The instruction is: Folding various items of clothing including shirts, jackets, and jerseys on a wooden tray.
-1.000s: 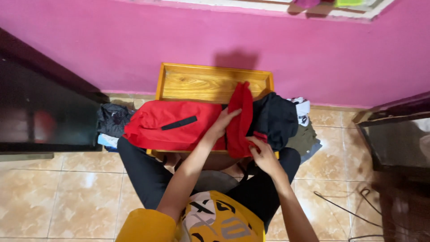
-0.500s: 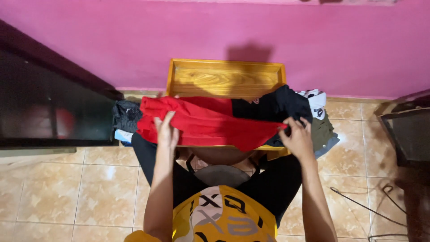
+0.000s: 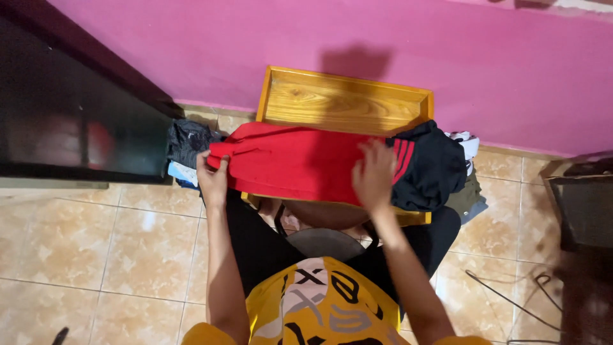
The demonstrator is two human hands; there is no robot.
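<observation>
On the near edge of the wooden tray [image 3: 300, 96], which sits on the tiled floor [image 3: 96, 255] against the pink wall [image 3: 223, 45], you have the red garment [image 3: 290, 163] laid out widthwise. It spans the tray's front rim and hangs slightly toward your lap, so the rim appears to serve as a firm edge under the cloth.

From the head view, your left hand [image 3: 212, 179] is closed on the left end of the red garment, fingers curled around the bunched edge; that pinch keeps the cloth taut at that end. Your right hand [image 3: 375, 174] lies open and flat, palm down, on the garment's right part, pressing rather than gripping, which seems to hold the fold down while the other end is held.

Just beside your right hand, touching the red cloth, sits a black garment with red stripes [image 3: 429, 167], piled over the tray's right front corner. Behind it more clothes [image 3: 469, 191], pale and olive, spill onto the floor. To the left, a dark grey bundle [image 3: 186, 142] rests on the tiles near the dark cabinet [image 3: 76, 121]. The tray's back half is bare wood.

You sit with legs folded under the tray's front edge, so both arms reach the cloth straight ahead.
</observation>
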